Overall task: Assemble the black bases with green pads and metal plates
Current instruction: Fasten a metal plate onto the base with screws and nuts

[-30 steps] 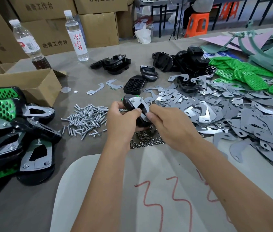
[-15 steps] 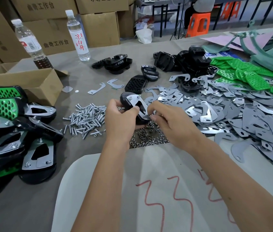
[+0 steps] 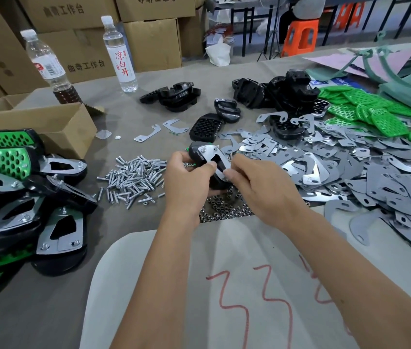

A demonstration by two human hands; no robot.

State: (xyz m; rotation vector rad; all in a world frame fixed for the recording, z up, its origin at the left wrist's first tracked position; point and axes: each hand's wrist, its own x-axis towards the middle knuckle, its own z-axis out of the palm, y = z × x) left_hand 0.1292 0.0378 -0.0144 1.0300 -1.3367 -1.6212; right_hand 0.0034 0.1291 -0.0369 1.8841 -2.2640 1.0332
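Above the heap of small silver nuts (image 3: 227,210), the left hand (image 3: 186,182) gripped a black plastic base (image 3: 196,153) topped by a shiny metal plate (image 3: 213,159). The right hand (image 3: 262,187) pinched the plate's near end with curled fingers.

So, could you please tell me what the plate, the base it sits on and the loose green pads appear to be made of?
The shiny grey cut-out plate looks like thin sheet metal, with bright reflections. The black rounded base under it, held by both hands, seems to be moulded plastic with a glossy sheen. The bright green perforated pads look like matte rubber or soft plastic; which one is unclear.
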